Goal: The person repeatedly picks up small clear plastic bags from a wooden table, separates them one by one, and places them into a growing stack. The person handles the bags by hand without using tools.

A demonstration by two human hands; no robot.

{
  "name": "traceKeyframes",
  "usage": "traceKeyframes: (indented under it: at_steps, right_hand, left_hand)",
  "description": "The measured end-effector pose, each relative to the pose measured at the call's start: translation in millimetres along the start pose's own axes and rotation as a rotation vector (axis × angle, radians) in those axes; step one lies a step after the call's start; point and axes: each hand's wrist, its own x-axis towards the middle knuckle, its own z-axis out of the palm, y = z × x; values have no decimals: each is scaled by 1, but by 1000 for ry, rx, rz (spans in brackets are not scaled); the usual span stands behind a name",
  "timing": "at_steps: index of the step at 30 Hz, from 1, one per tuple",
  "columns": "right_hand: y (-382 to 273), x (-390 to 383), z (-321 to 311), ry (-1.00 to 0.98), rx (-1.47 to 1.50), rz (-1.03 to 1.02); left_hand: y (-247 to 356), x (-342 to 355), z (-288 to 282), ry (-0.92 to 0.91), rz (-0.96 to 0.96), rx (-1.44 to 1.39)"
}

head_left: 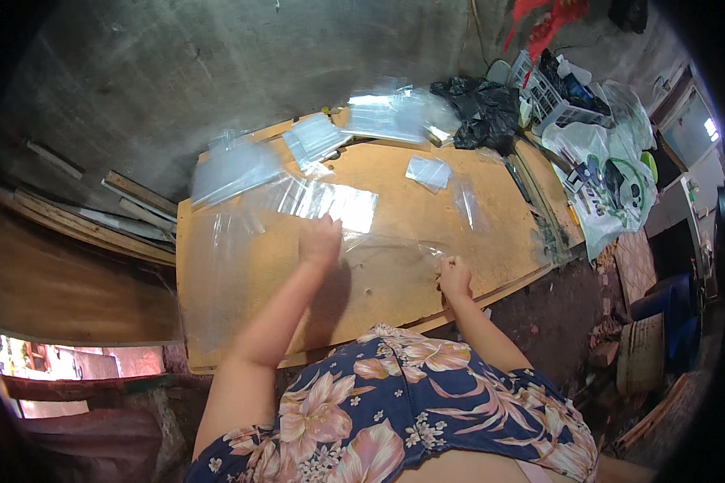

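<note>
Head view: a clear plastic sheet (379, 241) lies across the middle of a plywood board (491, 241), and both hands work it. The left hand (321, 241) presses flat on the sheet near the board's centre, fingers spread, gripping nothing. The right hand (454, 275) sits at the board's near edge with fingers curled in a pinch on the sheet's corner; the two hands are well apart.

To do this well, I judge that the flat hand should keep steady weight while the pinching hand draws the film taut, since thin film creases and clings easily.

The film is glossy, limp and nearly see-through, showing mainly by its glare. The board is matte, tan and smooth, with a rough chipped rim. Toward the board's far edge lie stacks of clear bags (379, 117), one small bag (428, 171) apart from them, and crumpled black bags (483, 113) at the far right corner.
</note>
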Motion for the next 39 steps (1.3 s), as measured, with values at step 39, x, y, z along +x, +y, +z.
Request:
traceKeyframes:
  at_steps: [39]
  right_hand:
    - [-55,95,-12,-550,-188,-4]
  left_hand:
    - [41,-66,-2,-789,-178,-150]
